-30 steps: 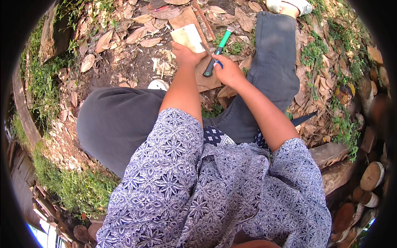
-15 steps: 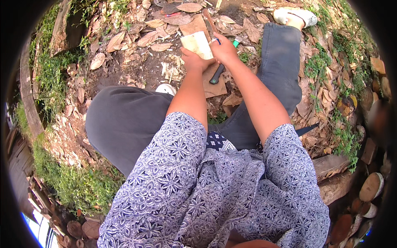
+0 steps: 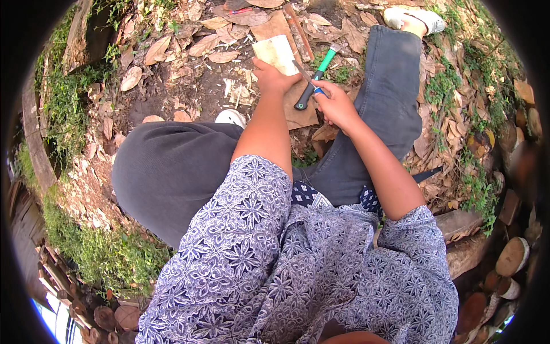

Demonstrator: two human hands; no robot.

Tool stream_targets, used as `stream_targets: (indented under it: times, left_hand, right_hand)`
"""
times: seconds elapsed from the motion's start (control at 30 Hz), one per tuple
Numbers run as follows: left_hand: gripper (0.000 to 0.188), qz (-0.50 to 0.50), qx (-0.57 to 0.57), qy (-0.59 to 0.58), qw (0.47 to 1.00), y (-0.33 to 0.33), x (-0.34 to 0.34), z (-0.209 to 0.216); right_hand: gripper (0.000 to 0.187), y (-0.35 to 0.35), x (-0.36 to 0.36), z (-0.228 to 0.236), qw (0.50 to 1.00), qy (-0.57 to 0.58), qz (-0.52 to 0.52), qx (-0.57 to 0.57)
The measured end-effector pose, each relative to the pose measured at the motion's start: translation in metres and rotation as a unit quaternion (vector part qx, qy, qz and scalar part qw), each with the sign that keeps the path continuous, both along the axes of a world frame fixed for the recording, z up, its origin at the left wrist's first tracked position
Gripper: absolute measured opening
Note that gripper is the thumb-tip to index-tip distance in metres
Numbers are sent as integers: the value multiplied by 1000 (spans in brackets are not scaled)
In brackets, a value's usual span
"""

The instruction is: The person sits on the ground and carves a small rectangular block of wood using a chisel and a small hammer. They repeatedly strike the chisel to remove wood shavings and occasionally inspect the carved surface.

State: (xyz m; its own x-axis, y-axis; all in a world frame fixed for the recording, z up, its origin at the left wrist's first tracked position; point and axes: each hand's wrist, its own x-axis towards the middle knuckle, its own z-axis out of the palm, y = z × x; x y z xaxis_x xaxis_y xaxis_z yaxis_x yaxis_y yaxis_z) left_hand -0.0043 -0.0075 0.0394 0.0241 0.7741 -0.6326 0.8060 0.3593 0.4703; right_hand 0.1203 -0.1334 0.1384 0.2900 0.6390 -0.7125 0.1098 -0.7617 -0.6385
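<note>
A pale, squarish wooden block [image 3: 275,54] is gripped by my left hand [image 3: 271,77] along its near left side. My right hand [image 3: 337,105], just to the right and nearer to me, is closed round a thin dark-bladed tool with a blue handle [image 3: 321,91]. The blade points up and left, its tip at the block's right edge; whether it touches the wood is unclear. Between my hands and partly behind that blade lies a tool with a green-and-black handle [image 3: 325,63]. It rests across a flat brown sheet [image 3: 301,117] on the ground.
A narrow reddish-brown strip [image 3: 299,33] lies beyond the block. Farther left is a red pen-like object [image 3: 239,11]. Dry leaves [image 3: 157,50] and pale wood shavings [image 3: 240,92] cover the soil. My bent legs [image 3: 172,172] frame the work; cut logs [image 3: 511,256] are stacked at right.
My right hand has drawn back from the block, toward me and to the right, uncovering the thin blade and the green-and-black handle. My left hand keeps the block nearly in place.
</note>
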Motion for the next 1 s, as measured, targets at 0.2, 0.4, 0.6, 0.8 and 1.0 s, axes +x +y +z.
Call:
stream_targets:
  times: [0.2,0.4,0.6,0.8,1.0]
  left_hand:
    - [155,1,12,-13,1000,-1,-1,-5]
    - [155,-8,16,-6,1000,-1,-2,-10]
    - [156,-9,1,-3,1000,-1,0,-9]
    - [158,-24,-14,9,1000,5,0,-11]
    - [158,6,4,-2,1000,10,6,-6]
  right_hand:
    - [41,12,-2,-16,999,-29,9,18]
    - [40,22,-3,-18,998,-59,27,16]
    - [38,27,-4,-18,999,-44,12,14]
    - [39,31,-11,-23,999,-30,-9,20]
    - [43,88,-1,-60,996,-62,-39,57]
